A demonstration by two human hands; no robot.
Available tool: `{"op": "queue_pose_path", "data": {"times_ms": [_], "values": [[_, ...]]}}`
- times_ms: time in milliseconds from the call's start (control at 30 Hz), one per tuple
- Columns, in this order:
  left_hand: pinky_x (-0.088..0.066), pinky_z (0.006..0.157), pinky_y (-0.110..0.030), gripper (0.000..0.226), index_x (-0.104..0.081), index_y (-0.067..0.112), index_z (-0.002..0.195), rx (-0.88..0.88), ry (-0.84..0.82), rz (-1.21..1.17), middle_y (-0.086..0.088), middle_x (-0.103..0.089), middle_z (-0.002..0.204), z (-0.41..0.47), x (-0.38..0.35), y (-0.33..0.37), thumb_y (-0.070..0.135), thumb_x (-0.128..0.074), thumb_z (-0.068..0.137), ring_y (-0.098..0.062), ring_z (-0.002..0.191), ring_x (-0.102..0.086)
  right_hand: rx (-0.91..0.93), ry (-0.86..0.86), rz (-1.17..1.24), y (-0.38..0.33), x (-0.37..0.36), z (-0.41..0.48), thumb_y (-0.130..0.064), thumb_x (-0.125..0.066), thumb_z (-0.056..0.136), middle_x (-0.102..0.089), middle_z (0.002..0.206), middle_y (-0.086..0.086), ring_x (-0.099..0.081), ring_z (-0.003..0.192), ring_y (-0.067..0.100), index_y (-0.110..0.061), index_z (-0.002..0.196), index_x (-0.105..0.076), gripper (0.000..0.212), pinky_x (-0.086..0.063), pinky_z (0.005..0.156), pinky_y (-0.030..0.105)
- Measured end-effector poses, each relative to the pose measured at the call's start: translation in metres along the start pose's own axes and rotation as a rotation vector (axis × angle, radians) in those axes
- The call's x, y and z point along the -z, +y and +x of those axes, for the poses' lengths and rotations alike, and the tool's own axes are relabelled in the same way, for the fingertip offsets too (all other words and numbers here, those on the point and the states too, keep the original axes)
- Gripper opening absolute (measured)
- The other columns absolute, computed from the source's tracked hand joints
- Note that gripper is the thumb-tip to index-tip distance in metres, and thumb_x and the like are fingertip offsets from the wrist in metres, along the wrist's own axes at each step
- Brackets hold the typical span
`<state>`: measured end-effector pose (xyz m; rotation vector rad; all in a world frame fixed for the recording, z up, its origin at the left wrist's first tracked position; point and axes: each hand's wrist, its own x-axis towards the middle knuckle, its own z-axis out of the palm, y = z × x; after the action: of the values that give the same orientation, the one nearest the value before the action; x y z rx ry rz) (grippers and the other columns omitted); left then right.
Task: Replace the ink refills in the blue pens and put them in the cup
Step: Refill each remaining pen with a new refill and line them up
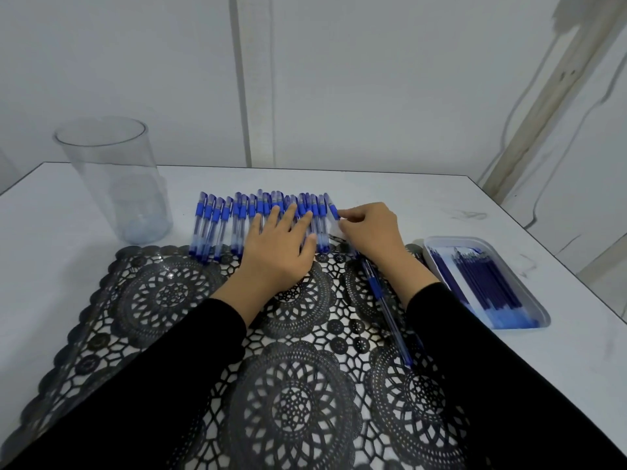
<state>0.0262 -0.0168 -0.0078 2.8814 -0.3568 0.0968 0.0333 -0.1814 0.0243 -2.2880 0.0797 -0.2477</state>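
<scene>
A row of several blue capped pens [220, 225] lies side by side on the white table, their lower ends on a black lace mat [291, 385]. My left hand [280, 249] rests flat on the right part of the row, fingers straight. My right hand [369, 232] pinches the rightmost pen [331, 206] of the row at its blue grip. One more blue pen [386, 310] lies slantwise on the mat under my right wrist. A clear plastic cup [115, 178] stands empty at the far left.
A white tray [529, 300] holding several dark blue refills sits at the right of the mat. The table's right edge [559, 262] runs close behind the tray. A grey wall stands behind the table.
</scene>
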Motion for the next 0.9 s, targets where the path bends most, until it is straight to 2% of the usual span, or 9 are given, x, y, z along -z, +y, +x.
{"op": "queue_pose_path", "data": {"times_ms": [167,233,300,400,467,533,567,700,900], "values": [[-0.018,0.123,-0.042,0.052,-0.028,0.021,0.155,-0.072,0.296,-0.477,-0.003,-0.035,0.158,-0.011,0.01,0.002,0.041,-0.03,0.107,-0.019,0.149,-0.025,0.004,0.046,0.399,-0.015,0.006,-0.028,-0.015,-0.069,0.088,-0.075,0.087,-0.005,-0.07,0.081,0.012,-0.024,0.107,-0.075,0.023,-0.057,0.083,0.032],[-0.045,0.104,-0.031,0.05,-0.038,0.023,0.151,-0.073,0.355,-0.737,-0.004,-0.063,0.124,-0.019,0.013,0.003,0.045,-0.035,0.106,-0.018,0.116,-0.059,0.002,0.024,0.537,-0.021,0.006,-0.042,-0.014,-0.072,0.086,-0.076,0.092,-0.002,-0.072,0.088,0.012,-0.023,0.106,-0.075,0.022,-0.057,0.088,0.037],[-0.044,0.082,-0.014,0.05,-0.045,0.023,0.147,-0.082,0.364,-0.919,0.002,-0.058,0.1,-0.028,0.017,0.006,0.048,-0.039,0.104,-0.002,0.086,-0.055,-0.004,0.017,0.617,-0.024,0.004,-0.055,-0.012,-0.074,0.084,-0.076,0.093,0.0,-0.072,0.089,0.012,-0.019,0.105,-0.075,0.022,-0.057,0.089,0.037],[-0.045,0.1,-0.014,0.037,-0.055,0.011,0.137,-0.106,0.427,-1.09,0.009,-0.064,0.121,-0.041,0.024,0.009,0.026,-0.047,0.105,0.008,0.112,-0.058,-0.002,0.022,0.667,-0.026,-0.002,-0.069,-0.012,-0.077,0.082,-0.077,0.09,0.001,-0.073,0.088,0.015,-0.015,0.101,-0.077,0.019,-0.057,0.087,0.036],[-0.043,0.09,-0.006,0.032,-0.057,0.006,0.133,-0.1,0.465,-1.16,0.013,-0.064,0.117,-0.051,0.029,0.01,0.014,-0.051,0.103,0.008,0.113,-0.059,0.022,0.011,0.667,-0.03,-0.006,-0.076,-0.009,-0.077,0.081,-0.077,0.091,0.003,-0.073,0.087,0.016,-0.011,0.101,-0.077,0.02,-0.058,0.086,0.035],[-0.043,0.101,-0.03,0.034,-0.057,0.003,0.133,-0.061,0.47,-1.234,0.005,-0.067,0.115,-0.058,0.029,0.01,0.01,-0.055,0.1,-0.001,0.11,-0.061,0.046,0.001,0.665,-0.033,-0.009,-0.081,-0.008,-0.077,0.081,-0.076,0.092,0.004,-0.072,0.088,0.013,-0.008,0.103,-0.076,0.022,-0.058,0.087,0.034],[-0.054,0.093,-0.023,0.036,-0.057,0.003,0.134,-0.039,0.473,-1.267,0.0,-0.068,0.118,-0.06,0.029,0.01,0.011,-0.058,0.099,-0.006,0.111,-0.064,0.053,-0.007,0.671,-0.035,-0.01,-0.084,-0.008,-0.077,0.081,-0.076,0.093,0.003,-0.072,0.088,0.011,-0.008,0.104,-0.076,0.023,-0.057,0.088,0.032],[-0.053,0.089,-0.017,0.035,-0.06,0.009,0.131,0.002,0.527,-1.324,0.002,-0.072,0.112,-0.068,0.031,0.005,0.009,-0.062,0.096,-0.004,0.104,-0.069,0.084,-0.062,0.689,-0.039,-0.013,-0.092,-0.009,-0.075,0.082,-0.076,0.096,-0.001,-0.071,0.093,0.008,-0.01,0.106,-0.075,0.024,-0.056,0.088,0.026],[-0.042,0.053,-0.009,0.029,-0.067,0.014,0.122,-0.138,0.555,-0.965,0.003,-0.074,0.092,-0.079,0.038,-0.025,0.006,-0.063,0.095,-0.004,0.05,-0.053,0.117,-0.039,0.65,-0.033,-0.008,-0.096,-0.015,-0.074,0.085,-0.076,0.091,-0.004,-0.069,0.083,0.009,-0.015,0.108,-0.074,0.023,-0.055,0.074,0.018]]}}
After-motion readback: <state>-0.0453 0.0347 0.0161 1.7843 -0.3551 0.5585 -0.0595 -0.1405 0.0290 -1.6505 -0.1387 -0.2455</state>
